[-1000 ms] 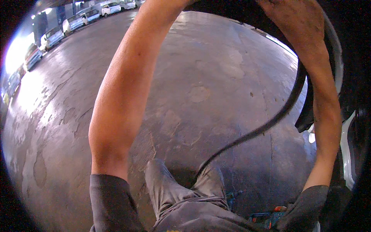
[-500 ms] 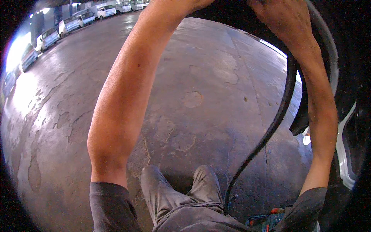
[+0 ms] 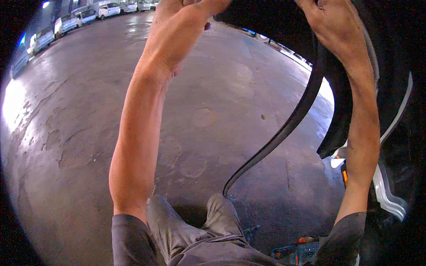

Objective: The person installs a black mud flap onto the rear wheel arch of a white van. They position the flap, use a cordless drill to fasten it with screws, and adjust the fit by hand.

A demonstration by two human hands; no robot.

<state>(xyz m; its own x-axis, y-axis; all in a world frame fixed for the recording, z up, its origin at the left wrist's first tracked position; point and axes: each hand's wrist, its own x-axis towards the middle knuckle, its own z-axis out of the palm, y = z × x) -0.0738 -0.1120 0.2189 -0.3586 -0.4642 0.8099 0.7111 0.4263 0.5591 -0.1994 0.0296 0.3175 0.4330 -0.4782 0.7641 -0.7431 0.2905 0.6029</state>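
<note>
My left hand (image 3: 188,15) is raised to the upper edge, beside the left end of a dark panel (image 3: 266,22). The picture's edge cuts off most of its fingers, so its grip does not show. Across the panel, my right hand (image 3: 333,26) is also raised, with its fingertips cut off or lost in the dark. A long black rubber strip (image 3: 284,133) hangs from near the right wrist and curves down to my knee. Its upper end is hidden in the dark by the panel, and I cannot tell whether either hand holds it.
Dark vehicle parts stand close at my right, with a pale metal edge (image 3: 386,193) low down. A teal and red case or tool (image 3: 304,250) is by my right sleeve. Several white vans (image 3: 66,24) are parked far left on the worn concrete floor (image 3: 199,115).
My left hand has come lower in the picture and shows more. The view has shifted to the right. The strip's lower part now appears further left, by my knee.
</note>
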